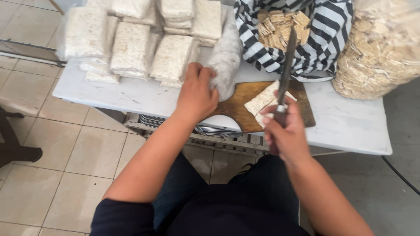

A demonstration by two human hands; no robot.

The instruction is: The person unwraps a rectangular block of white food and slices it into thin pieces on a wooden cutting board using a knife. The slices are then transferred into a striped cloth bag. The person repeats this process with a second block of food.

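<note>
My left hand [197,94] grips the lower end of a long whitish tempeh-like block in plastic [225,54] that lies tilted at the left edge of a wooden cutting board [238,109]. My right hand [286,133] is shut on the handle of a long knife [286,65], whose blade points away from me over the board. Under the blade lie flat pale pieces [262,101] on the board.
The board sits on a white table [345,122]. Several wrapped pale blocks [131,48] are stacked at the back left. A striped black-and-white cloth [326,32] holds cut pieces [280,28]; a clear bag of pieces [383,48] stands at right. Tiled floor [65,153] lies to my left.
</note>
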